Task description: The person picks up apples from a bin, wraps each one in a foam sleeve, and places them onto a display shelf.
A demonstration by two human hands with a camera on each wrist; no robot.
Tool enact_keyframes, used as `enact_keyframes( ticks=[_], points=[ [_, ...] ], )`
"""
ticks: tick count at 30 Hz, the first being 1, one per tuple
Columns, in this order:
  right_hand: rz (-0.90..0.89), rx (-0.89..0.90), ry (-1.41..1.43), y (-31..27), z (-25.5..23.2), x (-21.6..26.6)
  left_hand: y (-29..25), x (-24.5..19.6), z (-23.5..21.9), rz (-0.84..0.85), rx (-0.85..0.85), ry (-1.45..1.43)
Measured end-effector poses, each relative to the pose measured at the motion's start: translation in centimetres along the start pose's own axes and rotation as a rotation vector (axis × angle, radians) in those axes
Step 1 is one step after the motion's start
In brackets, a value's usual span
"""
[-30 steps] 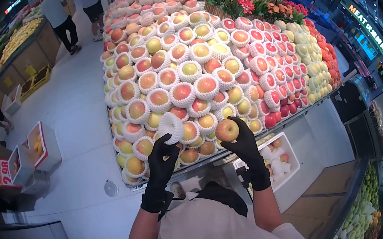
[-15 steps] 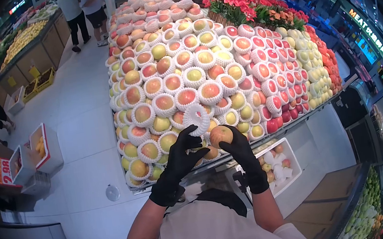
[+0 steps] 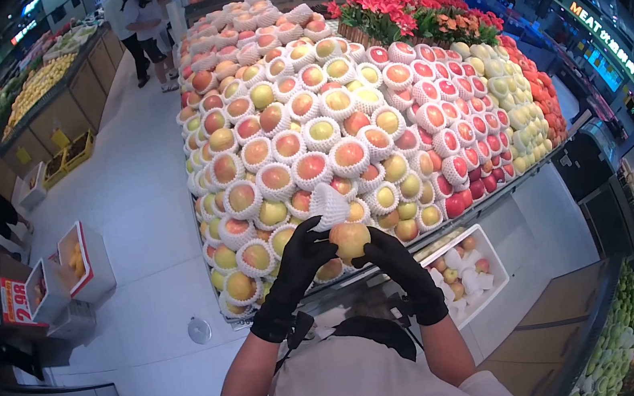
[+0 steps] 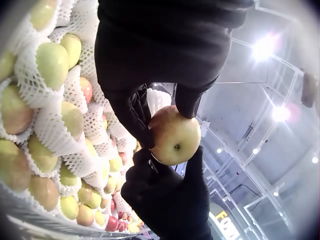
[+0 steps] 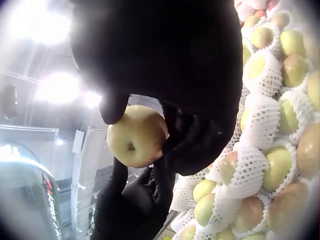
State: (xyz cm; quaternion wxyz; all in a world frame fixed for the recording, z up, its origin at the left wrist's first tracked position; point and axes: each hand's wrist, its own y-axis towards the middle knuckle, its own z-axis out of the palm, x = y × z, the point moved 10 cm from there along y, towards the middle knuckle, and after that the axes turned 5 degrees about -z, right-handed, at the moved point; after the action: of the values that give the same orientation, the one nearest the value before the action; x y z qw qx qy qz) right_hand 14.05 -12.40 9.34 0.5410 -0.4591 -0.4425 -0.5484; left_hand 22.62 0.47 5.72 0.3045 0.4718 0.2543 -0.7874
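Note:
Both hands wear black gloves and meet over the front of the fruit display. My left hand [image 3: 300, 267] holds a white foam net sleeve [image 3: 328, 204] by its lower end, and its thumb also lies against a yellow-red apple [image 3: 350, 242]. From the other side my right hand [image 3: 394, 258] grips that apple between thumb and fingers. The left wrist view shows the bare apple [image 4: 176, 136] between the two hands, with a bit of the foam sleeve [image 4: 158, 100] behind it. In the right wrist view the right hand's fingers partly cover the apple [image 5: 136, 136].
Sleeved apples [image 3: 300, 131] slope up in rows ahead, with redder ones to the right. A white foam box [image 3: 498, 278] of apples and foam pieces stands low at right. Red flowers [image 3: 396, 12] sit at the display's back. At left are fruit boxes [image 3: 88, 267] on the floor.
The hands have come together: the foam sleeve in the left hand has moved right, and the apple in the right hand has moved left, so the left hand now touches it too.

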Motion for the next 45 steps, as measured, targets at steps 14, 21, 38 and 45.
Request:
enact_keyframes(
  ticks=[14,21,38,45],
  points=[
    [-0.092,-0.283,-0.416,1.5,-1.0,0.1,-0.4,1.5,-0.3,0.047,-0.032,-0.101],
    [0.013,-0.224,-0.122,1.0,-0.4,-2.4,-0.6,2.4,-2.2,0.005,-0.111,-0.039],
    [0.000,-0.218,-0.016,1.1,0.0,-3.4,-1.3,1.8,-1.7,-0.043,-0.076,-0.108],
    [-0.021,-0.295,-0.044,1.8,0.8,-2.3,-1.6,0.6,-2.0,0.065,-0.175,0.069]
  ],
)
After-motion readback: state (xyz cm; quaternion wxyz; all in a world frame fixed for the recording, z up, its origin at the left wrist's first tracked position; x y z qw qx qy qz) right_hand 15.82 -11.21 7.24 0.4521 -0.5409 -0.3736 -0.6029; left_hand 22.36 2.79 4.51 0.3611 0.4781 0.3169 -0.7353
